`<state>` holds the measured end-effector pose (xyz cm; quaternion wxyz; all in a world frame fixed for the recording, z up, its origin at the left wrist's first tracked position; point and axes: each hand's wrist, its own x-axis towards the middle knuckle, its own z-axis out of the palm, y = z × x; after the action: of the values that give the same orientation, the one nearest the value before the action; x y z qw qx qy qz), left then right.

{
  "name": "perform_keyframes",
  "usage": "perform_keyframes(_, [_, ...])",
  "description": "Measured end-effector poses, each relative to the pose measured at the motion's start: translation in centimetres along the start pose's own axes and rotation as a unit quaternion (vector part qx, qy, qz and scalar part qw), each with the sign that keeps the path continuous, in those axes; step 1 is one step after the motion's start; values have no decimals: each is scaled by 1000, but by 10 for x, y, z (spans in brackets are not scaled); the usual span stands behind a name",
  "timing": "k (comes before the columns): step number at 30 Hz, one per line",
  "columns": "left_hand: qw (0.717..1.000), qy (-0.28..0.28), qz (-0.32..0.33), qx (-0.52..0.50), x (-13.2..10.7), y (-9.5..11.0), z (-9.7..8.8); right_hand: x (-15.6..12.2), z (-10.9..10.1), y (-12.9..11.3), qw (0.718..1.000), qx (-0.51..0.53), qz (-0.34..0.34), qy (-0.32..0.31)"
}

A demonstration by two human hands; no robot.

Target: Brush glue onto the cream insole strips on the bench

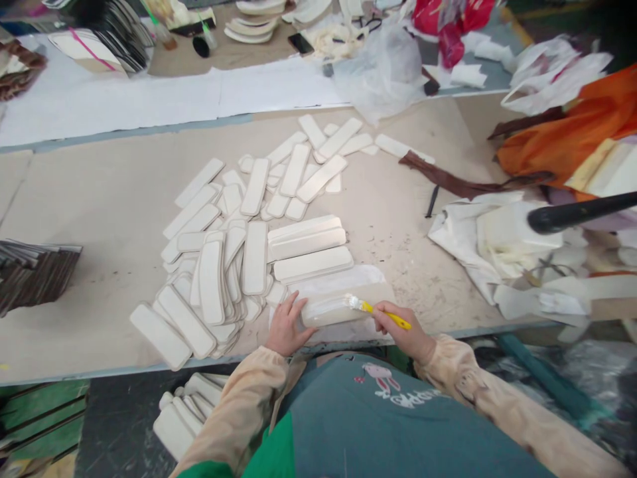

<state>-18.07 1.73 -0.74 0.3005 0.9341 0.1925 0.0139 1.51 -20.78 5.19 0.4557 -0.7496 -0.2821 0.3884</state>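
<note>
My left hand (287, 326) lies on the left end of a pale oblong strip (331, 309) at the near edge of the workbench (99, 199), fingers spread and pressing it flat. My right hand (402, 326) grips a yellow-handled brush (379, 312) whose white bristles touch the strip's right part. White glue smears show on the strip and on the sheet under it.
Several pale oblong strips (239, 245) lie fanned and stacked just beyond my hands. A dark stack (30, 272) sits at the left edge. White scraps (497, 245), a black handle (577, 212) and orange cloth (572, 133) crowd the right. More strips (186, 408) are piled below the bench.
</note>
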Motion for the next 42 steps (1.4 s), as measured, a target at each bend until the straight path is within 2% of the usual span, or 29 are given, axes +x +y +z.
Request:
perform_keyframes(6, [1000,-12,-10,19,0,5,-1,-19,-43,14,995,-16,33,94])
perform_keyframes(9, [1000,-13,-12,15,0,6,-2,-28,-52,12,990,-56,28,127])
perform_keyframes(11, [1000,-14,-16,11,0,7,-3,-32,-51,5,989,-72,12,128])
perform_keyframes(13, [1000,-14,-20,3,0,7,-4,-33,-43,-5,993,-64,-7,103])
perform_keyframes(15, [1000,-17,-24,-10,0,7,-5,-29,-27,-16,998,-37,-21,51])
perform_keyframes(21, [998,-11,-22,-63,-2,4,-2,1,37,-35,989,21,-49,-140])
perform_keyframes(24, [997,-7,-22,-77,-3,2,0,12,58,-32,983,17,-62,-171])
perform_keyframes(27, [997,-9,-19,-79,-4,0,0,15,64,-28,984,5,-67,-167])
perform_keyframes(30, [997,-8,-15,-70,-5,-2,-1,13,57,-25,985,-10,-60,-159])
perform_keyframes(33, [999,-8,-9,-48,-6,-3,0,5,40,-21,989,-22,-42,-143])
perform_keyframes(42, [1000,-3,8,14,-5,-4,2,-22,-24,8,1000,-18,22,-6])
